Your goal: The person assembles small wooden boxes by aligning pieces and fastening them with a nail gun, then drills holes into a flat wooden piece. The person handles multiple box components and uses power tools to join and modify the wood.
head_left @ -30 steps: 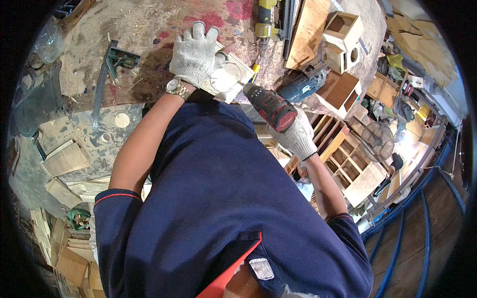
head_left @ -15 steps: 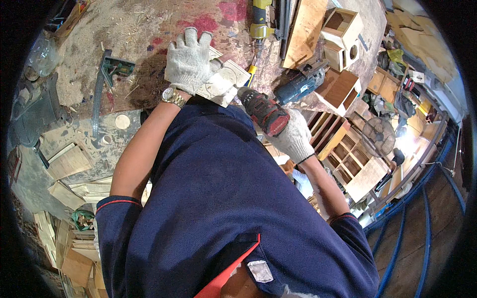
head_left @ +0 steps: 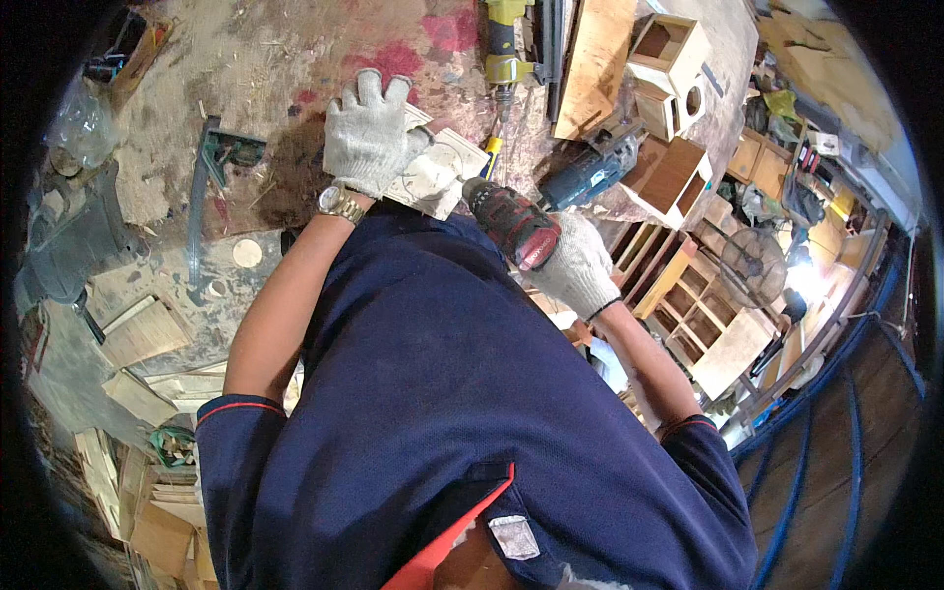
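My left hand [head_left: 369, 138], in a whitish knit glove, lies flat with fingers spread on a pale wooden panel [head_left: 429, 187]. Curved lines are marked on the panel's face, and part of it is hidden beneath the glove. My right hand [head_left: 580, 261], gloved the same way, grips a red and black cordless drill [head_left: 513, 224]. The drill's chuck points left at the panel's right part, and its bit meets or nearly meets the wood; contact is too small to make out. The panel sits at the edge of the stained worktable [head_left: 265, 59], against my dark blue shirt.
Right of the panel lie a blue power tool [head_left: 595, 169] and open wooden boxes [head_left: 674, 177]. A yellow-green power tool [head_left: 505, 44] lies beyond. Leftward is a dark metal square [head_left: 202, 187]. A fan [head_left: 752, 265] stands at right; thin wood sheets [head_left: 147, 334] are stacked lower left.
The view has shifted slightly. The drill's rear has swung a little to the left, while its front stays at the panel. My left hand keeps its place on the wood.
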Demonstrator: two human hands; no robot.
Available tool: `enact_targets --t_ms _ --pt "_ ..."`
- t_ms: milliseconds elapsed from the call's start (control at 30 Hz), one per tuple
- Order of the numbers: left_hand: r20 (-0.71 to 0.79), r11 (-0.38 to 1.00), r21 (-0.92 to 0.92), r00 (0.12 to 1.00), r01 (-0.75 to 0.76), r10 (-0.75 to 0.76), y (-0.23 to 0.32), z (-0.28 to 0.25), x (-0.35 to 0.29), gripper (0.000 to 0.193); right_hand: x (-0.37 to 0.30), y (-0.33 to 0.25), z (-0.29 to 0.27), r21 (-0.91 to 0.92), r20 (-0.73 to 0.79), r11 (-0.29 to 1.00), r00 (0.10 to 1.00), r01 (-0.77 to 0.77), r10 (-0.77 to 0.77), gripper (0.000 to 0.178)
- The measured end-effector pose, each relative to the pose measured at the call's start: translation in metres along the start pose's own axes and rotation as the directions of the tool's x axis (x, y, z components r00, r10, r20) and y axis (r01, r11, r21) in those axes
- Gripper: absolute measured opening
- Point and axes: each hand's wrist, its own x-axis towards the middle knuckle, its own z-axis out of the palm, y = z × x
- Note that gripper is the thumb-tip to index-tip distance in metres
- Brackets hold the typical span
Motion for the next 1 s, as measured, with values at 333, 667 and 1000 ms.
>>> enact_targets --t_ms 333,667,1000 --pt "0.056 1.0 0.027 0.998 0.009 -0.01 0.004 -0.005 0.001 0.073 0.01 0.002 0.009 0.052 -0.125 0.997 0.991 0.053 -0.046 0.043" --pt "0.036 0.995 0.057 0.996 -0.084 0.082 -0.001 -0.007 0.002 0.075 -0.013 -0.003 0.021 0.253 -0.196 0.957 0.976 0.141 -0.092 0.048" --pt "0.068 0.99 0.068 0.991 -0.124 0.119 0.007 -0.009 0.001 0.075 -0.073 0.031 -0.049 0.034 -0.164 0.99 0.978 0.134 -0.126 0.058"
